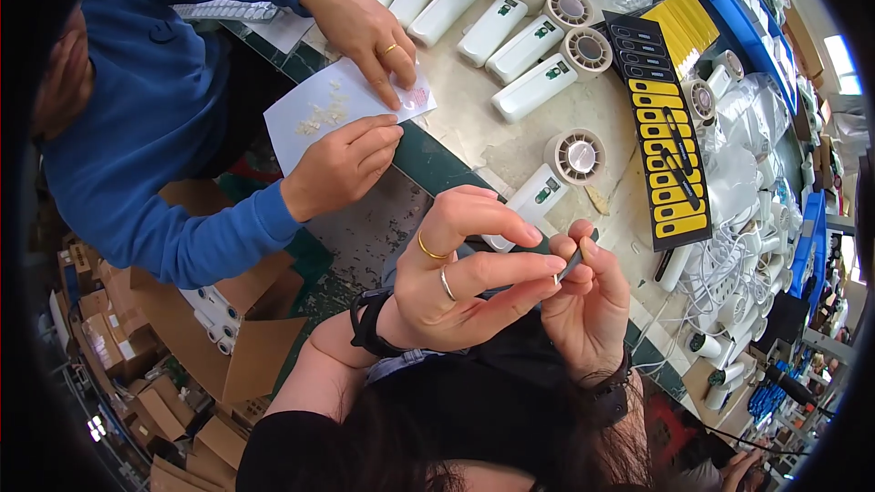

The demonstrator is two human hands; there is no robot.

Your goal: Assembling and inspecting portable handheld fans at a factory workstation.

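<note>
My left hand (469,278), with two rings, pinches its thumb and fingertips at one edge of a small dark label-like piece (572,264). My right hand (588,305) grips the same piece between thumb and fingers, so most of it is hidden. A tiny pale bit shows by the left fingertips; I cannot tell what it is. Just beyond my hands, a white oblong device (536,199) with a small green circuit board lies on the table, partly covered by my left fingers. Its round ribbed end (579,157) faces up.
Several similar white devices (533,87) stand in rows at the back. To the right lies a black-and-yellow label sheet (670,155), beside tangled white cables (720,264). At left a co-worker's hands (351,159) rest on white paper (301,118) with small pale pieces. An open carton (260,355) stands lower left.
</note>
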